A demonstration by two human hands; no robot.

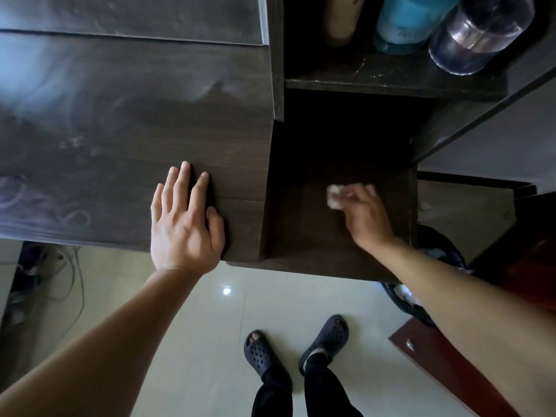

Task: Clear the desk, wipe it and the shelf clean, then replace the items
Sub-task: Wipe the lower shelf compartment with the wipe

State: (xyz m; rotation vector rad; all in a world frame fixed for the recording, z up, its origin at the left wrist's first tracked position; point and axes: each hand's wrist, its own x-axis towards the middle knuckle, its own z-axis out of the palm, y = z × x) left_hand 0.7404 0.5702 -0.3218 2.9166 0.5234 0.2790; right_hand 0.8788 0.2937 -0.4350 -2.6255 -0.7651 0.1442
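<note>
Both hands matter: keep your left hand (185, 224), fingers spread, flat on the desk (120, 115), while your right hand (361, 210), fingers apparently pinched on the blurred white wad (334, 196), sweeps the lower shelf (304, 236) ahead of the fingertips.

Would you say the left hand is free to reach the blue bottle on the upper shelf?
Probably yes: the left hand lies flat and empty on the desk, and the blue bottle stands at the open shelf front.

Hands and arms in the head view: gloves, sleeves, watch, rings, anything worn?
Nothing worn that shows. Left hand and right hand are both bare, no gloves. No rings show on the left fingers; the right fingers are blurred, so rings there cannot be ruled out. Both forearms are bare down to the frame edge: no sleeves, watch or bands.
</note>
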